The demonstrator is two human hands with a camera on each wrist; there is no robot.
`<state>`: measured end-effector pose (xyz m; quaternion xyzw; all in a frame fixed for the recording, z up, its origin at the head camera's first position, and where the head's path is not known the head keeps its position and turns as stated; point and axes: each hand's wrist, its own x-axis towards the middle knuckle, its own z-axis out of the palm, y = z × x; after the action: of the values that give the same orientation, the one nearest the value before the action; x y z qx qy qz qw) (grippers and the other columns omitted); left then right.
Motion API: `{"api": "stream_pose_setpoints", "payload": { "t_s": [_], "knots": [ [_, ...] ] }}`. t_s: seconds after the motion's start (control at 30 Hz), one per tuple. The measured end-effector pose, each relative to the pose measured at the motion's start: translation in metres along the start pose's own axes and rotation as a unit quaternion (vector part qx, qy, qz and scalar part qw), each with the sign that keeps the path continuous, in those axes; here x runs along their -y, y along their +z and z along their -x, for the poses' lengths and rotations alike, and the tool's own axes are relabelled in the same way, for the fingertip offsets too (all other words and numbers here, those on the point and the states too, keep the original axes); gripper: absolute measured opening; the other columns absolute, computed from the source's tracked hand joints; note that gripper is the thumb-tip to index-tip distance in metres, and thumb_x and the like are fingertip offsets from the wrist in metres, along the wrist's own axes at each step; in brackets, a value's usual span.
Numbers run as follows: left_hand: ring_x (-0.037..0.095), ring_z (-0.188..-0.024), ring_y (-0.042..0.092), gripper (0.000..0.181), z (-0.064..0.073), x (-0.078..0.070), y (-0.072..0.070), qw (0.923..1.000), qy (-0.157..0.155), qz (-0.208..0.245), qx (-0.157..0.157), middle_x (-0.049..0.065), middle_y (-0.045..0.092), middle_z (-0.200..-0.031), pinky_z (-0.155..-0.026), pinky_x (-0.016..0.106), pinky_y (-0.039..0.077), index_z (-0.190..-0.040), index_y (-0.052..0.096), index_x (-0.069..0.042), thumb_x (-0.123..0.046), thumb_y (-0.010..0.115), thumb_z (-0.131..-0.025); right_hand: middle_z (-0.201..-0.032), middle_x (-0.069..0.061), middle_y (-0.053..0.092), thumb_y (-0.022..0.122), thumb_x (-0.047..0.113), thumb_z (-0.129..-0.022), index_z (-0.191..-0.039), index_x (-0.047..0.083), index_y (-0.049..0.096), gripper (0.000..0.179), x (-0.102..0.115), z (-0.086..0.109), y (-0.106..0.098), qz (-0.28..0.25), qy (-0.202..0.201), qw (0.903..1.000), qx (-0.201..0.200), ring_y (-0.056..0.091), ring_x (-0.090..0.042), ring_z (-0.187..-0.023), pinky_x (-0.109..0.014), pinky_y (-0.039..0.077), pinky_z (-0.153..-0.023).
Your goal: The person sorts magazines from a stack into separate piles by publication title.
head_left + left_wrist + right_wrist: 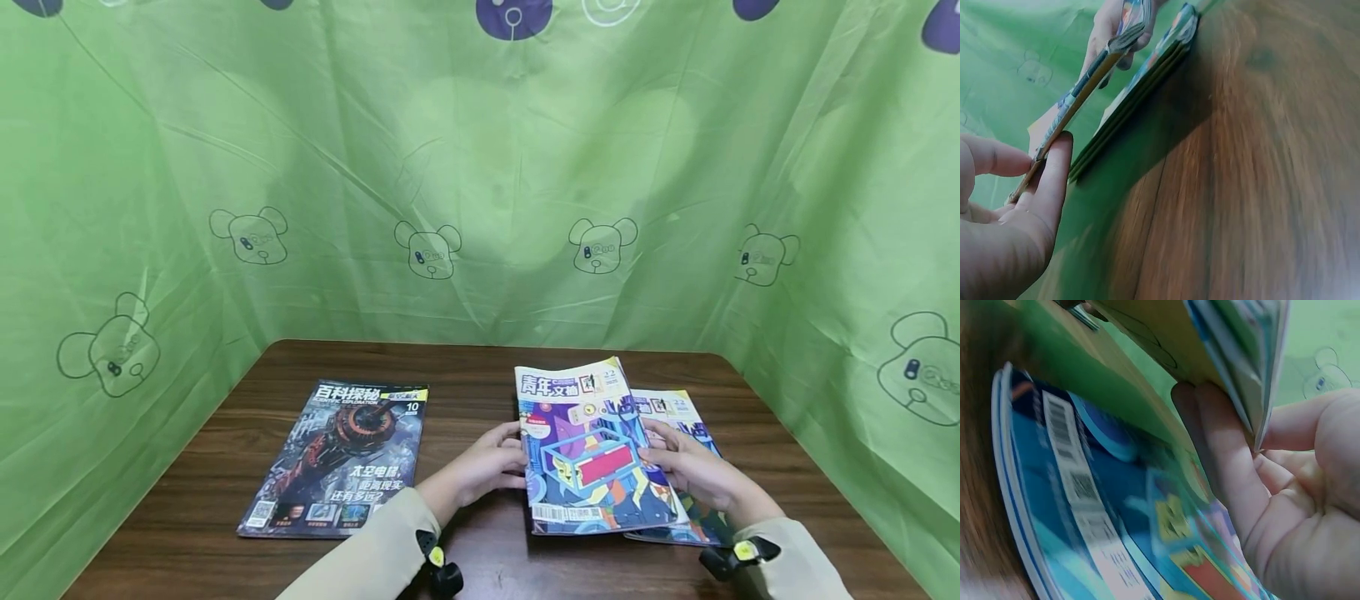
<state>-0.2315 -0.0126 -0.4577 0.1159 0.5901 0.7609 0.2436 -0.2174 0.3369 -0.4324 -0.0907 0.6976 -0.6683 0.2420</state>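
Both hands hold a magazine [592, 467] with a purple and blue illustrated cover, raised above the table and slightly tilted. My left hand [487, 467] pinches its left edge, thumb on one face and fingers on the other, as the left wrist view shows. On the opposite edge, my right hand [697, 471] grips it between thumb and fingers. Below and to the right lies a small stack of magazines [1104, 487] with a similar blue cover and a barcode strip. The held magazine hides part of that stack in the head view.
A dark magazine [345, 458] with a red and black machine on its cover lies flat at the left of the brown wooden table [465, 375]. Green curtain [480, 167] with bear drawings surrounds the table at the back and sides.
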Motion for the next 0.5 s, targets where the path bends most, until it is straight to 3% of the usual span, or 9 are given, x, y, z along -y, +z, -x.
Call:
{"api": "stream_pose_setpoints", "payload": {
  "t_s": [0.5],
  "knots": [
    [0.026,-0.095,0.067,0.06,-0.024,0.019,0.046,0.9984,0.025,0.018,-0.048,0.018,0.061,-0.113,-0.082,0.042,0.06,-0.147,0.039,0.006,0.006,0.059,-0.09,-0.12,-0.005,0.067,0.044,0.013,-0.107,-0.151,-0.004,-0.023,0.083,-0.005,0.028,-0.042,-0.002,0.014,0.9998,0.014,0.067,-0.027,-0.105,-0.044,0.058,-0.087]
  ]
}}
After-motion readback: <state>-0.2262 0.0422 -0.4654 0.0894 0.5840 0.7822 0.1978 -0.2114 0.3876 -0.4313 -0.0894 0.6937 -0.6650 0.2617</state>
